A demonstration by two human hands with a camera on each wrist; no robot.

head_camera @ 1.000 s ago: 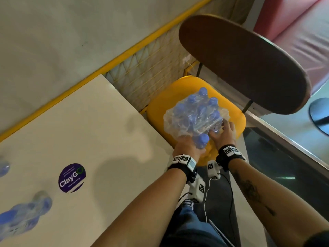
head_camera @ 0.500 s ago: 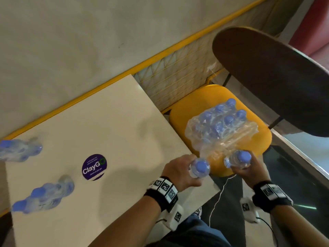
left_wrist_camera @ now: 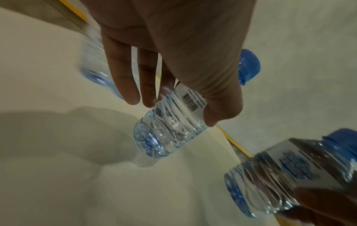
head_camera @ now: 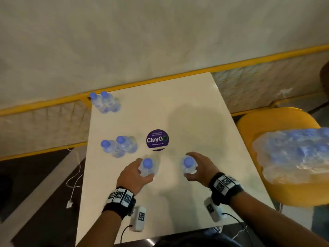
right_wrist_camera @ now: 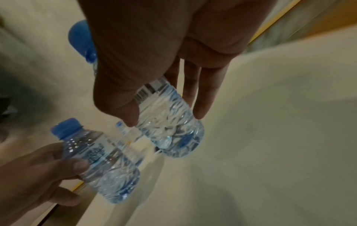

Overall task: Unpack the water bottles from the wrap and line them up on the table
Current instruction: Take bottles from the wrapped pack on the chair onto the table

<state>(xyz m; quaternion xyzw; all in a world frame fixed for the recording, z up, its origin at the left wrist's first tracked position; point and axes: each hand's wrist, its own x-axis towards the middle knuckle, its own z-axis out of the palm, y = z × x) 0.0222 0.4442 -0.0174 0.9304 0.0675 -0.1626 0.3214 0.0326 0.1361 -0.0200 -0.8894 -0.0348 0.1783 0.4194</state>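
Holding one bottle each above the table (head_camera: 204, 107): left hand (head_camera: 132, 177) grasps left bottle (head_camera: 147, 167), right hand (head_camera: 200, 169) grasps right bottle (head_camera: 188, 164). Four bottles stand at 10 to 11 o'clock. Wrapped pack (head_camera: 292, 154) sits on chair (head_camera: 277, 120), 3 o'clock.

The head view looks steeply down on the table (head_camera: 195, 111) from above its near edge, facing the wall. Each wrist view looks along its palm, close to the held bottle, toward the tabletop. All three views share both bottles.
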